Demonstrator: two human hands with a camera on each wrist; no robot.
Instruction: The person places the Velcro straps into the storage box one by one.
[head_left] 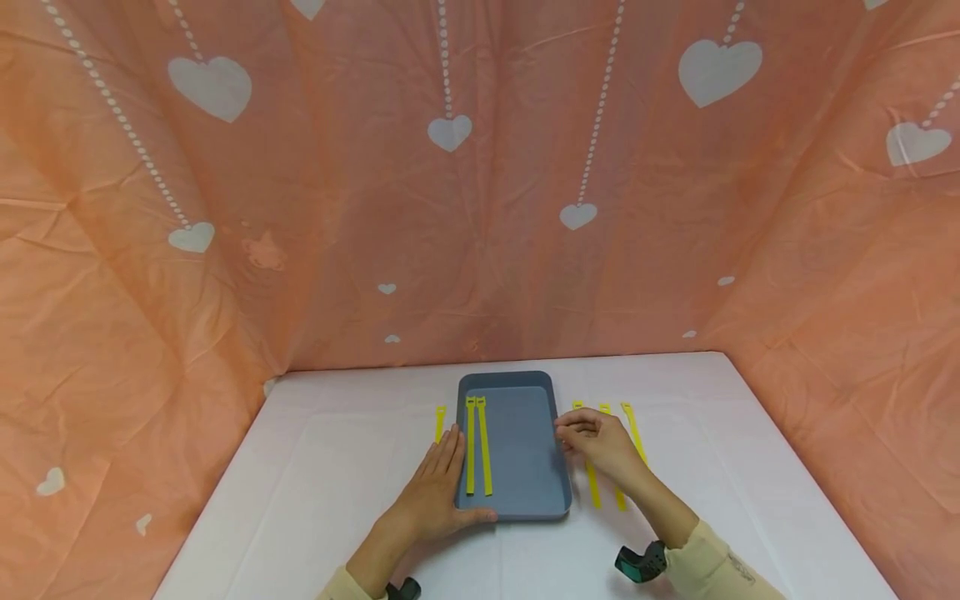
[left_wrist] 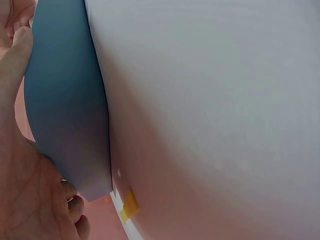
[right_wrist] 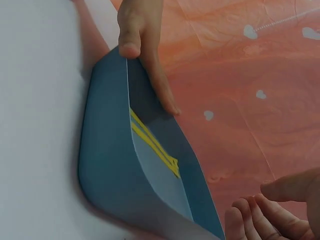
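Two yellow straps [head_left: 477,446] lying side by side along the left part of the blue tray [head_left: 525,467], just beside the outstretched fingers [head_left: 450,446] of the left hand [head_left: 438,492]. Left hand flat on the white worktop [head_left: 315,475], fingers straight and pressed along the tray's left wall, thumb reaching under its near rim; nothing gripped. Seen from the left wrist: palm [left_wrist: 25,195] against the tray's outer wall [left_wrist: 65,110], a scrap of yellow [left_wrist: 130,204] just past the tray's corner beyond the fingertips.

One more yellow strap [head_left: 439,422] on the worktop just ahead of the left fingertips, outside the tray.

Right hand [head_left: 600,442] at the tray's right rim, fingers curled loosely with tips drawn toward the thumb; whether anything is pinched between them cannot be told. Three yellow straps [head_left: 633,429] on the worktop beneath and just beyond those fingers, partly covered by the hand. From the right wrist: curled fingertips [right_wrist: 250,220] near the tray's corner, not touching it, the two straps visible inside on the tray floor.

Peach cloth with white hearts [head_left: 450,208] draped behind and to both sides.
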